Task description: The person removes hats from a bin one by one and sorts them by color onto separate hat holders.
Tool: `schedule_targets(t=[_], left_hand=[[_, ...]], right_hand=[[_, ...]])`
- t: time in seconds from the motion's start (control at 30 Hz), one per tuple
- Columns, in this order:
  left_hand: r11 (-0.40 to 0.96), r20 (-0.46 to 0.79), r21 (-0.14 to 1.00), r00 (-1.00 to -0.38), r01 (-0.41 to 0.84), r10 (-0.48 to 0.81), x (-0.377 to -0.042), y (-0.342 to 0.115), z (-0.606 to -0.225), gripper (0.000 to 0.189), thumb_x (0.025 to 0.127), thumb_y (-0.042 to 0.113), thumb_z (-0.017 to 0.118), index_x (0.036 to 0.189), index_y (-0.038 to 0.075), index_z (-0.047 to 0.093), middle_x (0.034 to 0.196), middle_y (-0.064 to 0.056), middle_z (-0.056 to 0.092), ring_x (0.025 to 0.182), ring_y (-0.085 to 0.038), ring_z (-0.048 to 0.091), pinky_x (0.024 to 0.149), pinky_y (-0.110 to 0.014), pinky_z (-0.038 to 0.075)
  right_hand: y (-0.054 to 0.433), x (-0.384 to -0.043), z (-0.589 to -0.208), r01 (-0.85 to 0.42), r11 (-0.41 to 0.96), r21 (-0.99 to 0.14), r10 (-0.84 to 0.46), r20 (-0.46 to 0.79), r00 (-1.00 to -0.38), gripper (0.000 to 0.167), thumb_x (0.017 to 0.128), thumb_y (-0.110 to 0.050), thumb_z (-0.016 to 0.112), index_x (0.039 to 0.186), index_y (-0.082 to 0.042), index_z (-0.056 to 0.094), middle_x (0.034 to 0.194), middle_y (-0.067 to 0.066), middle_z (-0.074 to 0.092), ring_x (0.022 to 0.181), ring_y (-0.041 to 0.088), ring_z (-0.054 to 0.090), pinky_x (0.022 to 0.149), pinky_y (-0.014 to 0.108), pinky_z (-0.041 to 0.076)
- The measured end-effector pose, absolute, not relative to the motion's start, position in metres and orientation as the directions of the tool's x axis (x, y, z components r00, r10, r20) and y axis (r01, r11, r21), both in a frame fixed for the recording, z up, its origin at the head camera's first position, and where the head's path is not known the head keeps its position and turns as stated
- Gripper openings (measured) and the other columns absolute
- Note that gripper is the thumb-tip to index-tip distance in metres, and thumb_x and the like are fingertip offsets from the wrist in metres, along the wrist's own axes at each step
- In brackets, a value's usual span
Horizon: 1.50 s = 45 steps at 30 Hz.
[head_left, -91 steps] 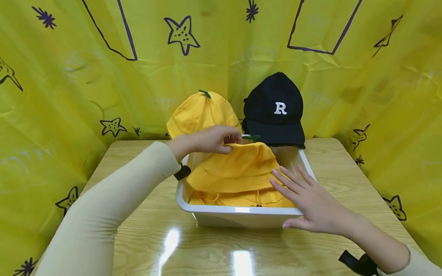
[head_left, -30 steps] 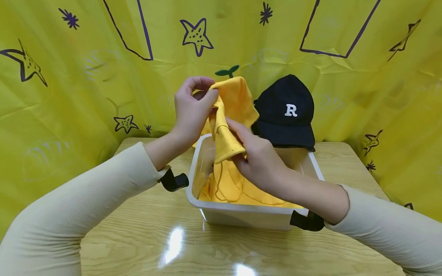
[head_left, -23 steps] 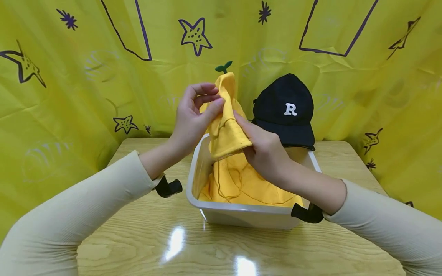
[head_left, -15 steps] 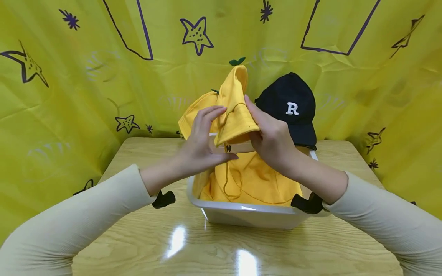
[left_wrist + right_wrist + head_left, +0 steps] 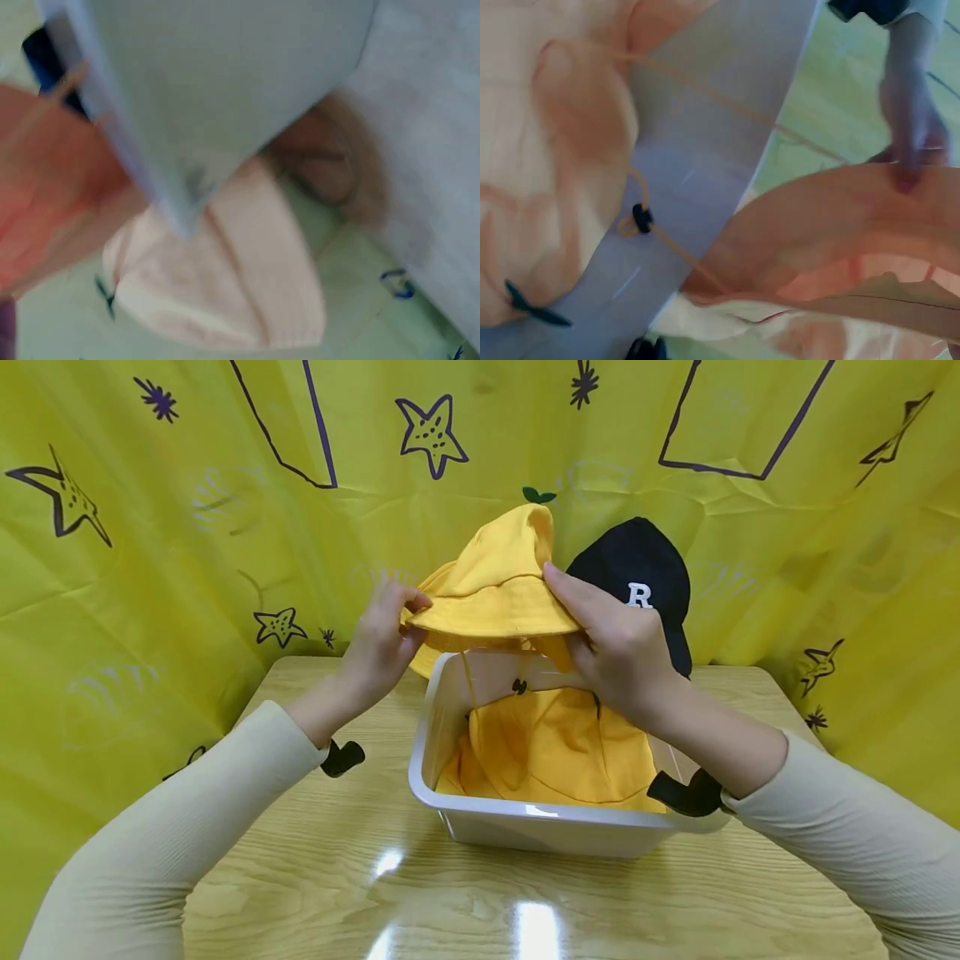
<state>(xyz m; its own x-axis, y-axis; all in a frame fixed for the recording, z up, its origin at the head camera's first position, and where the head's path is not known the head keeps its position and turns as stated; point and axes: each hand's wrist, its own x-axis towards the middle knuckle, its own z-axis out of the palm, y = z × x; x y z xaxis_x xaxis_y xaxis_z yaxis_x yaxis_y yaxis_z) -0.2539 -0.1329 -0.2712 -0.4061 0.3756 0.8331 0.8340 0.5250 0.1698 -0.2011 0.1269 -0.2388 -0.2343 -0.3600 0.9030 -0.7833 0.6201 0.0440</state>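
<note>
A yellow bucket hat [image 5: 498,568] with a green sprout on its crown hangs above the white bin [image 5: 540,812], held between both hands. My left hand [image 5: 378,639] pinches its brim at the left. On the right, my right hand [image 5: 618,643] grips the brim, thumb on top. The chin cord with its black toggle [image 5: 520,687] dangles over the bin; the right wrist view shows this cord and toggle [image 5: 642,217] up close. More yellow fabric, another hat [image 5: 570,743], lies in the bin. The left wrist view is blurred.
Behind the bin stands a black cap [image 5: 637,577] with a white R, partly covered by my right hand. Another yellow hat [image 5: 217,277] stands behind the bin, mostly hidden in the head view. The wooden table [image 5: 315,860] backs onto a yellow patterned curtain [image 5: 225,527].
The bucket hat has come up out of the bin and its folded brim is now spread wide. My left hand let go briefly, then took the brim farther left.
</note>
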Motion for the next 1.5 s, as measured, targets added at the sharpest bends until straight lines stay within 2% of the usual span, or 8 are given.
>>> schedule_targets(t=[0.13,0.3,0.43,0.63,0.83,1.1,1.33,1.5], left_hand=[[0.482,0.914,0.274,-0.382,0.832,0.139,-0.259,-0.138,-0.257,0.012,0.08,-0.017,0.058,0.089,-0.009,0.06,0.083,-0.009,0.046,0.079,-0.016,0.051,0.055,-0.016,0.048],[0.295,0.904,0.427,-0.4,0.855,-0.149,-0.256,-0.134,-0.242,0.007,0.08,-0.016,0.061,0.08,-0.011,0.066,0.083,0.014,0.041,0.082,-0.004,0.049,0.054,-0.011,0.046],[0.198,0.923,0.369,-0.332,0.908,-0.196,-0.253,-0.131,-0.233,0.008,0.078,-0.018,0.06,0.077,-0.013,0.065,0.085,0.011,0.045,0.085,-0.008,0.055,0.053,-0.014,0.048],[0.242,0.957,0.236,-0.183,0.941,-0.223,-0.251,-0.138,-0.209,0.005,0.075,-0.014,0.066,0.071,-0.012,0.066,0.084,0.013,0.051,0.08,-0.007,0.052,0.055,-0.01,0.044],[0.272,0.929,0.228,-0.125,0.935,-0.348,-0.25,-0.155,-0.175,0.01,0.074,-0.011,0.07,0.068,-0.015,0.063,0.079,0.009,0.051,0.079,-0.011,0.052,0.058,-0.012,0.048],[0.363,0.93,0.208,-0.068,0.908,-0.361,-0.259,-0.18,-0.152,0.017,0.078,-0.003,0.072,0.067,-0.013,0.063,0.08,0.007,0.049,0.077,-0.011,0.055,0.059,-0.011,0.047],[0.57,0.97,0.147,-0.005,0.808,-0.243,-0.276,-0.2,-0.158,0.021,0.081,0.003,0.071,0.064,-0.007,0.063,0.081,0.017,0.052,0.078,-0.025,0.061,0.072,-0.016,0.049],[0.631,0.981,0.134,-0.012,0.764,-0.195,-0.292,-0.223,-0.183,0.02,0.083,0.002,0.07,0.065,-0.006,0.064,0.078,-0.005,0.06,0.08,-0.035,0.062,0.081,-0.028,0.052]], right_hand=[[0.134,-0.204,-0.242,-0.766,0.642,0.008,-0.352,0.891,-0.286,0.041,0.078,0.008,0.066,0.118,0.003,0.063,0.109,0.017,0.068,0.089,0.03,0.069,0.065,0.043,0.056],[0.143,-0.21,-0.247,-0.588,0.778,-0.222,-0.334,0.646,-0.686,0.053,0.081,-0.005,0.07,0.131,0.001,0.052,0.119,0.016,0.065,0.088,0.027,0.07,0.053,0.036,0.053],[0.149,-0.225,-0.244,-0.48,0.841,-0.248,-0.293,0.538,-0.791,0.034,0.085,-0.004,0.063,0.118,0.001,0.062,0.102,0.018,0.07,0.067,0.03,0.067,0.045,0.036,0.045],[0.154,-0.241,-0.222,-0.55,0.815,-0.182,-0.261,0.732,-0.629,0.019,0.088,0.002,0.056,0.101,0.004,0.069,0.089,0.02,0.07,0.056,0.032,0.059,0.054,0.043,0.048],[0.141,-0.248,-0.193,-0.622,0.781,-0.056,-0.257,0.878,-0.403,0.016,0.091,-0.006,0.06,0.097,0.006,0.067,0.092,0.019,0.071,0.065,0.032,0.065,0.058,0.042,0.05],[0.113,-0.272,-0.181,-0.66,0.744,0.104,-0.303,0.933,-0.194,0.009,0.09,0.0,0.055,0.086,0.007,0.059,0.099,0.019,0.07,0.081,0.03,0.07,0.057,0.038,0.054],[0.078,-0.3,-0.206,-0.648,0.761,0.008,-0.242,0.931,-0.273,0.01,0.09,0.001,0.052,0.083,0.003,0.058,0.082,0.019,0.07,0.059,0.029,0.064,0.048,0.038,0.049],[0.056,-0.313,-0.227,-0.649,0.761,-0.018,-0.25,0.914,-0.318,0.013,0.092,0.003,0.049,0.082,0.002,0.057,0.066,0.014,0.063,0.049,0.024,0.054,0.044,0.035,0.044]])
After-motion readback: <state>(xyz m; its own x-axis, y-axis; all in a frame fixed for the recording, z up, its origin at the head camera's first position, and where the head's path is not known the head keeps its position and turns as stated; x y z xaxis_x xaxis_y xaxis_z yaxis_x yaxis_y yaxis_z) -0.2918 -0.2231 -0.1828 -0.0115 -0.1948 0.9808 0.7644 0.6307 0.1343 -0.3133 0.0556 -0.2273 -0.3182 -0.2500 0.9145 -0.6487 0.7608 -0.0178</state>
